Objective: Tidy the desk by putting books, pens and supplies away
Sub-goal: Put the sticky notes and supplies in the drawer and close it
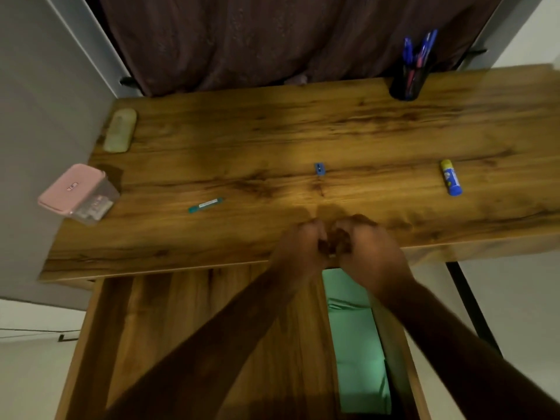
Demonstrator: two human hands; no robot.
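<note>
My left hand (298, 248) and my right hand (368, 248) are curled into fists and touch each other at the front edge of the wooden desk (272, 131). The blur hides whether anything small is between the fingers. On the desk lie a short teal lead tube (205, 205), a blue sharpener (319, 169) and a yellow-and-blue glue stick (451, 177). A black mesh pen holder (407, 83) with blue and red pens stands at the back right.
A clear box with a pink lid (75, 194) overhangs the desk's left edge. A beige case (119, 130) lies at the back left. Below the front edge a wooden drawer (157, 328) stands out, with something green (354, 344) beside it. A dark curtain hangs behind.
</note>
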